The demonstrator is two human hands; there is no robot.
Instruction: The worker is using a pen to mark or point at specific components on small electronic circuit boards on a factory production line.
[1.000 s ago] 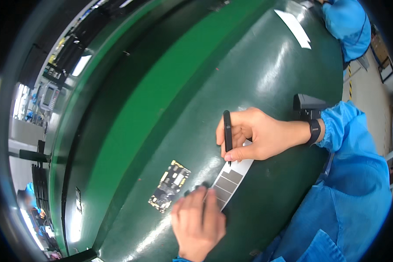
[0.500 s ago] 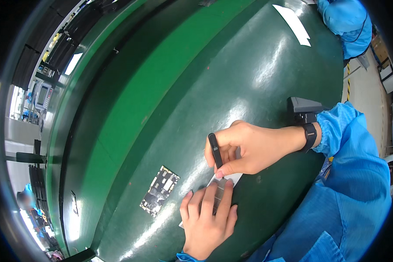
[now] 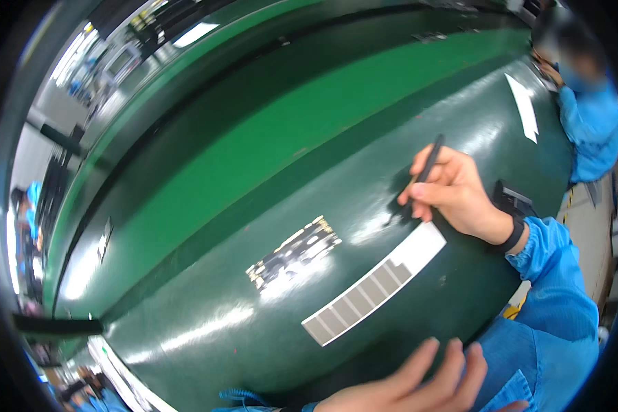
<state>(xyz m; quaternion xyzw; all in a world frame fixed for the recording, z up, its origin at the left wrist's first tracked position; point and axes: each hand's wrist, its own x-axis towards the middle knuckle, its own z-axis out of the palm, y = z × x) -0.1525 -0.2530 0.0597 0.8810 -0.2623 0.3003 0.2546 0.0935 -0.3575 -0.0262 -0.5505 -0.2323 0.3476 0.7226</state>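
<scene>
My right hand point(image 3: 453, 196) is closed around slim black tweezers point(image 3: 429, 161), their tip pointing down over the table. Just below that hand lies a white backing strip point(image 3: 427, 246) with a row of grey rectangular stickers point(image 3: 357, 302). One sticker near the strip's right end has a stepped edge. My left hand point(image 3: 408, 384) is at the lower edge, fingers spread and slightly blurred, holding nothing visible. Left of the strip, a black circuit board point(image 3: 292, 254) with gold-coloured edge parts lies flat, partly washed out by glare.
The dark green table point(image 3: 206, 371) carries a brighter green lane point(image 3: 254, 158) along its far side. White paper point(image 3: 522, 110) and a black device point(image 3: 511, 198) lie to the right. A co-worker in blue point(image 3: 590, 123) sits at the far right. White sheets point(image 3: 127, 374) are at the lower left.
My left hand has come off the strip toward the lower edge, and its fingers have spread. My right hand has lifted away from the strip with the tweezers. The whole view has turned.
</scene>
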